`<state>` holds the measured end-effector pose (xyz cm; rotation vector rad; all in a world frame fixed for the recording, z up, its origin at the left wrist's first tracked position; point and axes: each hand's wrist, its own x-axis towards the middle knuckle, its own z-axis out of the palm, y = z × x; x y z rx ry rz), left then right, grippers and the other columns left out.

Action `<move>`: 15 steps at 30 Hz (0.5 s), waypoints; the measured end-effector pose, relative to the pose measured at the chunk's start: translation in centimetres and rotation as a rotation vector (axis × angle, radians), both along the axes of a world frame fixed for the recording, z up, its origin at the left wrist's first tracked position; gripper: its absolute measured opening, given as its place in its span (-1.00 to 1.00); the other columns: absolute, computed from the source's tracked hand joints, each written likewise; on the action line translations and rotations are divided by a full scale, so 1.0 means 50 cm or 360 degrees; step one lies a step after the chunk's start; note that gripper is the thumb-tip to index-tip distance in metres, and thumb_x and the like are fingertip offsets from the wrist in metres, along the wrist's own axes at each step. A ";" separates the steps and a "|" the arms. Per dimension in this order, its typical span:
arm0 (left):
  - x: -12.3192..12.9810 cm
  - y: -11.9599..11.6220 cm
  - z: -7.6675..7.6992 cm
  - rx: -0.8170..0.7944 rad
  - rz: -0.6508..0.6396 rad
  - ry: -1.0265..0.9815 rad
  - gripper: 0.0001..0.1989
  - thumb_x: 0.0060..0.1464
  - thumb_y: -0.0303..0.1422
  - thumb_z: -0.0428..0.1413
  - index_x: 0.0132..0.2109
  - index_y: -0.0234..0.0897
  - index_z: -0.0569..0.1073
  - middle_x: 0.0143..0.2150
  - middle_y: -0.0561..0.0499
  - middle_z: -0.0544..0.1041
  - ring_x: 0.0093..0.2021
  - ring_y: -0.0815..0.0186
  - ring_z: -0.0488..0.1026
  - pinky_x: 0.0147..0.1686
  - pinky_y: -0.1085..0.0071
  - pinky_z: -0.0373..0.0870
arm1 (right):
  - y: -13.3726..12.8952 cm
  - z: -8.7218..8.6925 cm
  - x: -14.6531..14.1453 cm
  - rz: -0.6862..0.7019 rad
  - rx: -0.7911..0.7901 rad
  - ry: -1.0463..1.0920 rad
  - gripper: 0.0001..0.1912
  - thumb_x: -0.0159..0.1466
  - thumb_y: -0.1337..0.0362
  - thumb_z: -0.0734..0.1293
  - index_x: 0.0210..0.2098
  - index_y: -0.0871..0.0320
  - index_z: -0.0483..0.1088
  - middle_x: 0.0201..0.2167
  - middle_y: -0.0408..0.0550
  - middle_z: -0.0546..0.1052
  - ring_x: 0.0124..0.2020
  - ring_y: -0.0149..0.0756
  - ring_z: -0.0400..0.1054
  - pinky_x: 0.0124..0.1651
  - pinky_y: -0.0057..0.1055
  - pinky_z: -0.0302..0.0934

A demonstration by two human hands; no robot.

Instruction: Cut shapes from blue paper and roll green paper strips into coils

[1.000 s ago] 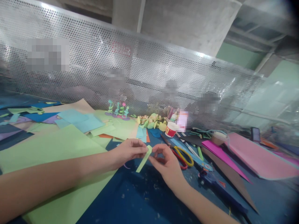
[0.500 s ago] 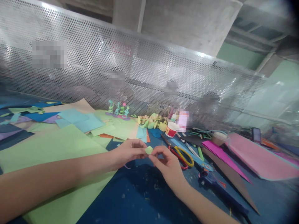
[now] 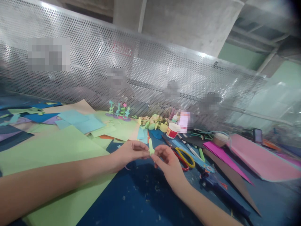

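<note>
Between my two hands, above the dark blue table (image 3: 131, 194), is a small light green folded paper strip (image 3: 151, 147), with one narrow end standing upright. My left hand (image 3: 131, 153) pinches it from the left between thumb and fingers. From the right, my right hand (image 3: 168, 160) grips its lower part with thumb and forefinger. Large light green paper (image 3: 58, 150) lies beneath my left forearm. Just right of my right hand are scissors with red and yellow handles (image 3: 187, 157).
Small paper spiral figures (image 3: 119, 110), yellow-green paper pieces (image 3: 154, 121) and a red-and-white tub (image 3: 172, 130) stand toward the back. A dark blue glue gun (image 3: 223, 194) and pink sheets (image 3: 263, 157) lie right. A perforated metal screen (image 3: 94, 62) edges the table behind.
The green paper piece, a compact folded shape before, now shows a narrow strip pointing up. My fingers have shifted slightly around it; both arms stay nearly in place.
</note>
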<state>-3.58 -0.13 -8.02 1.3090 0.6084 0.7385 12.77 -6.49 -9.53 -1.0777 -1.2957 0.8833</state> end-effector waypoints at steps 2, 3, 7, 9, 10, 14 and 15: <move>-0.002 0.000 -0.002 -0.0008 0.0000 0.0001 -0.81 -0.17 -0.32 0.30 -0.38 -0.30 0.50 -0.47 0.08 0.53 -0.38 0.40 0.45 -0.18 0.43 0.33 | 0.001 -0.001 0.000 0.0003 0.0009 0.0023 -0.73 0.11 0.18 0.40 -0.27 0.11 0.27 -0.45 -0.20 0.33 -0.45 -0.41 0.23 -0.49 -0.50 0.24; -0.002 -0.001 -0.003 -0.0022 0.0001 0.0003 -0.81 -0.17 -0.32 0.30 -0.38 -0.30 0.51 -0.46 0.08 0.53 -0.37 0.39 0.45 -0.17 0.42 0.33 | 0.001 -0.001 0.000 0.0004 0.0007 0.0030 -0.72 0.11 0.18 0.40 -0.27 0.11 0.27 -0.45 -0.20 0.32 -0.45 -0.41 0.23 -0.50 -0.51 0.24; -0.003 -0.006 -0.002 -0.0100 0.0018 0.0005 -0.79 -0.19 -0.33 0.31 -0.35 -0.29 0.52 -0.43 0.07 0.53 -0.35 0.37 0.46 -0.10 0.38 0.32 | -0.001 0.005 0.000 -0.0018 -0.0059 0.0016 -0.70 0.09 0.14 0.41 -0.26 0.13 0.31 -0.48 -0.22 0.33 -0.50 -0.44 0.23 -0.48 -0.49 0.22; -0.002 -0.006 -0.004 -0.0084 0.0033 0.0017 -0.77 -0.22 -0.34 0.32 -0.34 -0.28 0.51 -0.40 0.07 0.53 -0.33 0.37 0.46 -0.11 0.39 0.31 | -0.001 0.008 0.000 -0.0028 -0.0103 0.0000 -0.69 0.07 0.13 0.41 -0.27 0.14 0.33 -0.50 -0.24 0.34 -0.54 -0.47 0.22 -0.47 -0.48 0.21; -0.001 -0.006 -0.006 -0.0052 0.0041 0.0020 -0.77 -0.23 -0.34 0.32 -0.35 -0.27 0.51 -0.40 0.08 0.53 -0.33 0.38 0.45 -0.14 0.41 0.31 | -0.001 0.009 -0.001 -0.0031 -0.0122 -0.0002 -0.69 0.06 0.13 0.42 -0.28 0.15 0.34 -0.51 -0.24 0.35 -0.56 -0.48 0.22 -0.47 -0.48 0.20; 0.001 0.000 -0.022 0.0118 0.0033 0.0042 -0.80 -0.16 -0.27 0.28 -0.39 -0.27 0.48 -0.47 0.11 0.49 -0.39 0.39 0.41 -0.24 0.46 0.28 | -0.001 0.009 -0.003 -0.0005 -0.0183 -0.0002 -0.69 0.00 0.13 0.45 -0.35 0.16 0.36 -0.54 -0.25 0.36 -0.57 -0.47 0.22 -0.48 -0.48 0.20; 0.001 0.001 -0.025 0.0138 0.0027 0.0055 -0.80 -0.14 -0.26 0.27 -0.40 -0.28 0.48 -0.48 0.11 0.48 -0.39 0.39 0.40 -0.25 0.46 0.27 | -0.001 0.008 -0.003 0.0008 -0.0193 0.0010 -0.69 -0.01 0.12 0.45 -0.36 0.16 0.37 -0.54 -0.24 0.37 -0.56 -0.47 0.22 -0.48 -0.47 0.21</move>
